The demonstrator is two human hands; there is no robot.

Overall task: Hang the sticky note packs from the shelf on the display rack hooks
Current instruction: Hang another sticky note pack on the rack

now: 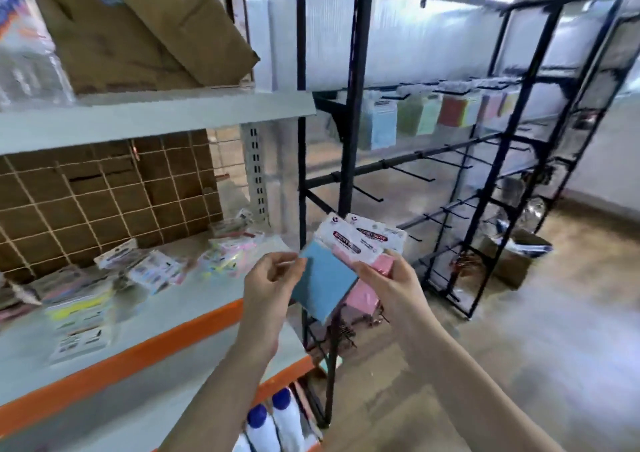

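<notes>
- The person's left hand point(273, 278) is pinching the left edge of the blue sticky note pack point(323, 283), and the right hand point(388, 278) is gripping the pink sticky note pack point(367, 294) lying partly under it; both are being held in the air just off the front right corner of the shelf point(145, 341).
- Judged risk: with two packs overlapping, one could be slipping out of a light pinch as they are being separated, dropping to the floor by the shelf's corner post.
- The white header cards are overlapping, so the hang holes are not showing; a hook could be missing the hole or tearing the card if pushed blind.
- The remaining packs point(152, 271) are lying blurred along the shelf's back edge; their number is hard to make out.
- The display rack point(349, 161) is standing just past the shelf's right end, with bare hooks point(415, 174) pointing forward; a reaching arm could be snagging on them.
- Farther along the rack's upper rail, hung packs point(429, 112) are showing as soft colour blocks; which hooks are free there cannot be told.
- The rack's far end and lower rails are smeared and partly cut off.
</notes>
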